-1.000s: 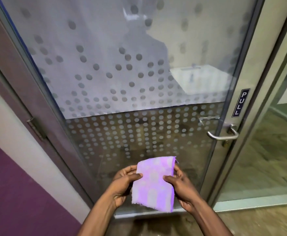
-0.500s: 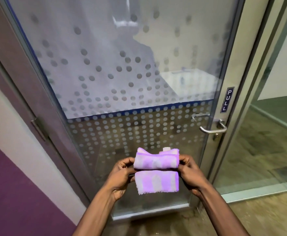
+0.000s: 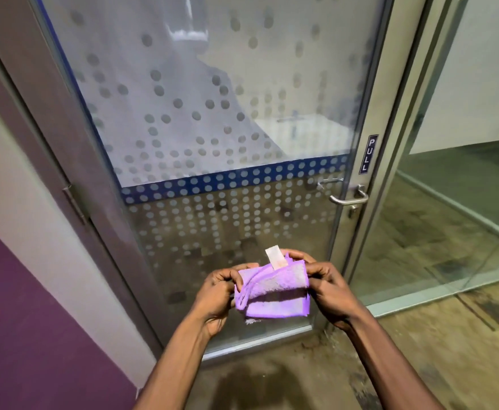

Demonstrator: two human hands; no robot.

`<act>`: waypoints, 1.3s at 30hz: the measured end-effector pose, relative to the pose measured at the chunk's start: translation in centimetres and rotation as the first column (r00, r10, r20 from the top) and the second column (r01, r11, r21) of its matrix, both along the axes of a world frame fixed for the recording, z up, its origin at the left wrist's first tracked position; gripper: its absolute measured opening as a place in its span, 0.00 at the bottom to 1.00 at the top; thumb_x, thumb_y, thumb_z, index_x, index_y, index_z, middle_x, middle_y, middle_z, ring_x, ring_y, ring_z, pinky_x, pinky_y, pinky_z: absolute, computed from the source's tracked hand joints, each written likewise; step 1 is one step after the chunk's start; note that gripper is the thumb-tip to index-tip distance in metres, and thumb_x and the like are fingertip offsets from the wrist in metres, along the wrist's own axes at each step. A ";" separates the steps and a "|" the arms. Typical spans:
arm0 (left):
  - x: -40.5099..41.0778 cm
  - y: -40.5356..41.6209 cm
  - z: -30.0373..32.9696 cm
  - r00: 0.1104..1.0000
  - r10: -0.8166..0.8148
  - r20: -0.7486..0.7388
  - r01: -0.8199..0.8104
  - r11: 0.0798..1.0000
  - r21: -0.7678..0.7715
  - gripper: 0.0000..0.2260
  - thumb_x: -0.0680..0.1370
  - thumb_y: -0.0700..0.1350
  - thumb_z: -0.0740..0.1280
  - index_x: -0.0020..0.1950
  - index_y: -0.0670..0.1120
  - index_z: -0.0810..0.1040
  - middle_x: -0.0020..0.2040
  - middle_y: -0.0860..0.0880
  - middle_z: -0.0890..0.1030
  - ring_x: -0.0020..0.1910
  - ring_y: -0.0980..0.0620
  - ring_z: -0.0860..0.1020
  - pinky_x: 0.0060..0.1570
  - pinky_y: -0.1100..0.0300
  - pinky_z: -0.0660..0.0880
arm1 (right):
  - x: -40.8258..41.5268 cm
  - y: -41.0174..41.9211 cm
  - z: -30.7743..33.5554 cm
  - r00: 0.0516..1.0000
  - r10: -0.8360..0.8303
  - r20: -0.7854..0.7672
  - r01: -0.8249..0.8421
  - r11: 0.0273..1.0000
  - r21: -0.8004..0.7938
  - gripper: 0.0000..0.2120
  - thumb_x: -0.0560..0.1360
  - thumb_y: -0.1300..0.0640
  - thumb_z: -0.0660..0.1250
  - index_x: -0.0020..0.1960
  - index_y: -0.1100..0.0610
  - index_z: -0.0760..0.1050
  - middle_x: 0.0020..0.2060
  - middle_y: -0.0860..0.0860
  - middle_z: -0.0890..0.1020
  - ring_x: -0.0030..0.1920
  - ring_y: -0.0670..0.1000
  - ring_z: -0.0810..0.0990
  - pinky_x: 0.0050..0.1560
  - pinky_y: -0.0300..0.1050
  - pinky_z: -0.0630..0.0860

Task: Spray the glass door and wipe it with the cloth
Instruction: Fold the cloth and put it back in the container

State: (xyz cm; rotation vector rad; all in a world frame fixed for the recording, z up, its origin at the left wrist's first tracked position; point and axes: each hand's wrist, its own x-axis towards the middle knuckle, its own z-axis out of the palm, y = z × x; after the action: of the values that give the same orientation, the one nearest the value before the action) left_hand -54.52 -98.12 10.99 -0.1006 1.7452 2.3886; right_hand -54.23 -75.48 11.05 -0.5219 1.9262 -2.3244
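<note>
A purple cloth (image 3: 275, 288) with a white tag sticking up is folded into a small bundle between my hands. My left hand (image 3: 217, 294) pinches its left edge and my right hand (image 3: 328, 288) pinches its right edge. Both hands hold it in front of the lower part of the glass door (image 3: 212, 113), without touching the glass. The door has a frosted dotted film and a blue dotted band across its middle. No spray bottle is in view.
A metal lever handle (image 3: 349, 198) and a PULL sign (image 3: 368, 154) sit on the door's right stile. A fixed glass panel (image 3: 455, 217) stands to the right. A white and purple wall (image 3: 20, 276) runs along the left. Brown floor lies below.
The cloth went from a flat open sheet to a fold in half, then to a tighter bundle. My hands drew closer together and the view shifted slightly.
</note>
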 end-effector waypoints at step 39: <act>15.8 28.9 4.1 0.901 -0.428 -0.074 0.419 0.901 -0.108 0.14 0.83 0.36 0.65 0.68 0.36 0.78 0.58 0.39 0.85 0.53 0.47 0.82 0.47 0.59 0.83 | 25.0 24.7 0.5 0.676 -0.637 0.371 0.672 0.740 0.046 0.12 0.84 0.59 0.64 0.49 0.56 0.86 0.40 0.53 0.87 0.36 0.52 0.83 0.35 0.43 0.82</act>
State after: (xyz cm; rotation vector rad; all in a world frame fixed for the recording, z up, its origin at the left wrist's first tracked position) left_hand -38.77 -69.21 15.06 0.3554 1.7015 2.0274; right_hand -29.20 -50.81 11.52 0.7100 2.0292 -2.6310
